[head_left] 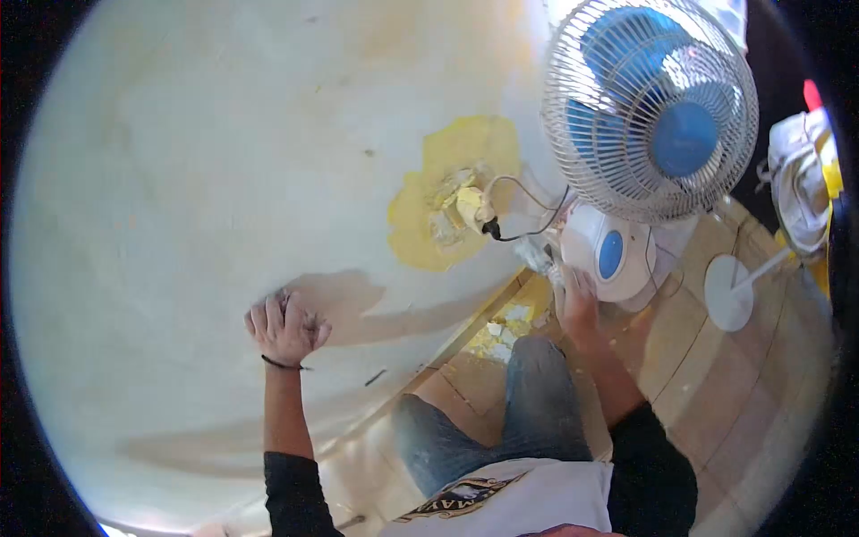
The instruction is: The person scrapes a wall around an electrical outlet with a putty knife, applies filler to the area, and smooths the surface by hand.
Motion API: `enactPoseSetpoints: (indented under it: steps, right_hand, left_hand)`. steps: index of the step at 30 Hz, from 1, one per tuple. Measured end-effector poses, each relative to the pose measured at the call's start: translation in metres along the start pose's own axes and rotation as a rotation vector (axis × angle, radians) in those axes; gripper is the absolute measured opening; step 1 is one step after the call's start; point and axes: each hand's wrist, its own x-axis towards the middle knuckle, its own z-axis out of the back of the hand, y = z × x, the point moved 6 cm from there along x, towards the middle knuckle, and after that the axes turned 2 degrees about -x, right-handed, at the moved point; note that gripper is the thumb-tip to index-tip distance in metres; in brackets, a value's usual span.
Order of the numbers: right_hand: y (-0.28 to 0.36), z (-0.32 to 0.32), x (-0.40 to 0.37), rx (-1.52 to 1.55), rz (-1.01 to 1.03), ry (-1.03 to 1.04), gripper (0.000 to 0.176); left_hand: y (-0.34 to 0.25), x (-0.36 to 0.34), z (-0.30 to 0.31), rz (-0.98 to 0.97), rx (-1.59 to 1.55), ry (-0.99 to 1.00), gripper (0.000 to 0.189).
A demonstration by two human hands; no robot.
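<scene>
My left hand (288, 327) is up against the pale wall (224, 179), its dusty fingers curled closed. Something dark grey shows at the fingers, but I cannot tell what it is. Down by the fan's base, my right hand (577, 302) reaches forward with fingers stretched out and whitened by dust. Its fingertips are right beside a crumpled whitish-grey bundle (537, 258) at the foot of the wall. The standing fan (650, 116) has blue blades, a white wire cage and a white base (608, 255) with a blue oval panel.
A yellow patch (474, 143) on the wall surrounds a loose electrical socket (472, 208) with a black plug (490, 229) and cords. Broken plaster bits (503, 336) lie on the tiled floor (698, 376). At right stands a round white disc on a rod (729, 294), near hanging bags (798, 183).
</scene>
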Motion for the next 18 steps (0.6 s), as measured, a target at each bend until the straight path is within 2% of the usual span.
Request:
enactPoseSetpoints:
  steps: [2,6,8,9,12,14,18]
  right_hand:
    - [0.038,0.045,-0.002,0.053,0.099,-0.012,0.038]
    - [0.144,0.142,0.083,-0.306,0.422,-0.015,0.032]
    - [0.197,0.172,0.135,-0.547,0.655,-0.094,0.027]
    - [0.213,0.175,0.159,-0.631,0.724,-0.068,0.027]
    - [0.253,0.161,0.222,-0.883,0.962,0.020,0.026]
    - [0.254,0.127,0.250,-1.026,1.029,0.135,0.022]
    - [0.231,0.041,0.255,-1.179,0.907,0.392,0.011]
  left_hand:
    - [0.001,-0.001,-0.002,0.005,0.005,-0.015,0.049]
    - [0.002,-0.001,-0.001,-0.042,-0.042,-0.067,0.045]
    - [0.004,0.000,0.001,0.008,-0.069,-0.049,0.044]
    - [0.004,0.001,0.003,0.001,-0.097,-0.048,0.043]
    - [0.005,-0.001,0.005,0.017,-0.127,-0.069,0.041]
    - [0.007,0.000,0.006,0.032,-0.136,-0.095,0.040]
    - [0.010,-0.003,0.008,0.034,-0.193,-0.122,0.038]
